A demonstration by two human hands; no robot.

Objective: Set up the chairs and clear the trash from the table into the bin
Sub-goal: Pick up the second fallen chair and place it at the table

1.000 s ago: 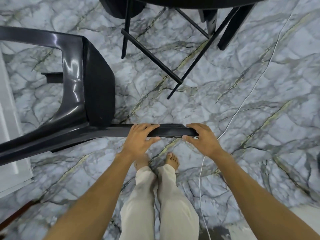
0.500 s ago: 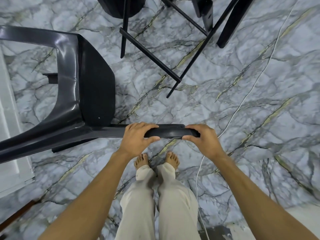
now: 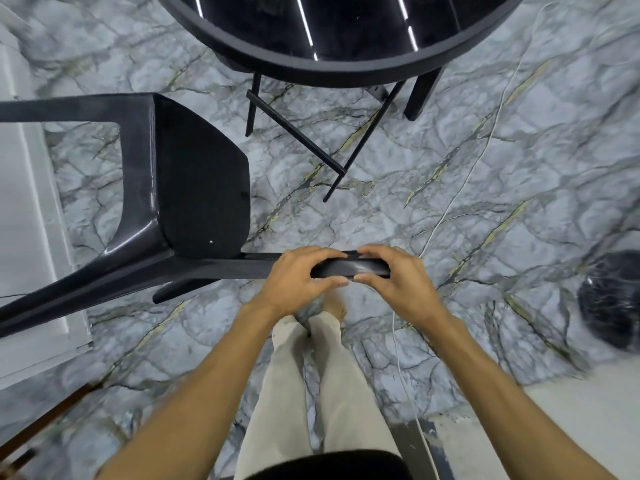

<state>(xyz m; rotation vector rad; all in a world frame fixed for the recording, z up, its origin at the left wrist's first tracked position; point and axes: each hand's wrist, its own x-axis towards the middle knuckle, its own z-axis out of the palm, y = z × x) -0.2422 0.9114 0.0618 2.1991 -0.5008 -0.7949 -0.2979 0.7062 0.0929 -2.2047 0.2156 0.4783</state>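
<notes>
Both hands, left hand (image 3: 294, 280) and right hand (image 3: 398, 282), clamp the glossy black chair (image 3: 194, 202), apparently tipped sideways.

Your left hand (image 3: 298, 282) and right hand (image 3: 398, 282) grip one bar of the chair (image 3: 194, 202), which lies to your left on the floor (image 3: 485, 209). The table (image 3: 332, 69) stands ahead; the bin (image 3: 611, 299) sits at far right.

table (image 3: 332, 72) top and blurred bin (image 3: 611, 303) are cut off by edges.
</notes>
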